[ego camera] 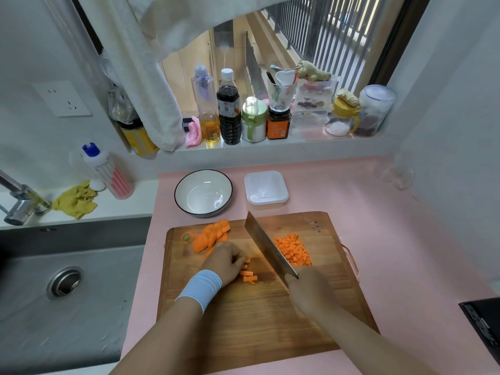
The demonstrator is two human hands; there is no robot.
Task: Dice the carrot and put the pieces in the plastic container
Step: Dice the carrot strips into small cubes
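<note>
Right hand: the right hand (311, 292) is wrapped around the handle of a cleaver (269, 249), whose broad blade slants up and away toward the far left, its edge raised over the board.
Left hand: the left hand (226, 262), with a pale blue wristband (201, 288) on the wrist, rests knuckles-up on the board, fingers curled down onto a small bundle of carrot sticks (249, 274) just left of the blade.
Diced carrot: a heap of small orange cubes (292, 250) lies on the board on the right side of the blade, close to it.
Uncut carrot: a fanned stack of carrot slices (211, 235) lies at the board's far left, just beyond the left hand; the cut-off stem end (187, 237) sits beside it.
Cutting board: the wooden cutting board (257, 320) lies on the pink counter (405, 239).
Plastic container: the square white plastic container (266, 189) stands open past the board's far edge, with no carrot in it.
Bowl: a white bowl with a dark rim (203, 192) sits to the container's left, apart from it.
Sink: a steel sink (62, 288) lies left of the counter.
Windowsill: bottles and jars (230, 106) line the sill behind.
</note>
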